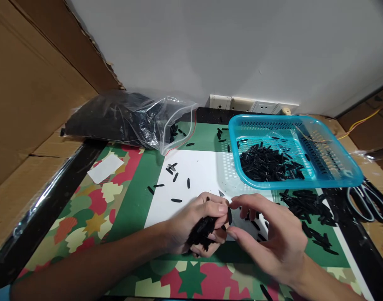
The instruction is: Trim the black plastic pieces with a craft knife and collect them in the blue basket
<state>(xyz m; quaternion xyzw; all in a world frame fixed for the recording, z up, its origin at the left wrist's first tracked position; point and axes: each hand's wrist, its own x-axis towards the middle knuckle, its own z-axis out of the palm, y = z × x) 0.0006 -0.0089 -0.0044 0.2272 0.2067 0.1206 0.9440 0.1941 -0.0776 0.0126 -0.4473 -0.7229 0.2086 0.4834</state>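
My left hand point(207, 225) is closed around a bunch of slender black pieces point(200, 234), thin and leaf-like. One single black piece point(230, 216) stands out at its fingertips. Close beside it, my right hand point(273, 234) is curved, with thumb and forefinger apart on either side of that piece; whether they touch it I cannot tell. A small grey pointed tip point(221, 193) shows just above my left hand, the rest hidden. Under both hands lies a white sheet point(204, 167) with a few loose black pieces point(176, 200) on it.
A blue plastic basket point(332, 184) at the right holds many black pieces. More pieces point(309, 205) are heaped before it, next to scissors point(367, 202). A clear zip bag point(116, 117) full of dark pieces lies back left, near a white paper scrap point(105, 168) and a cardboard wall point(31, 62).
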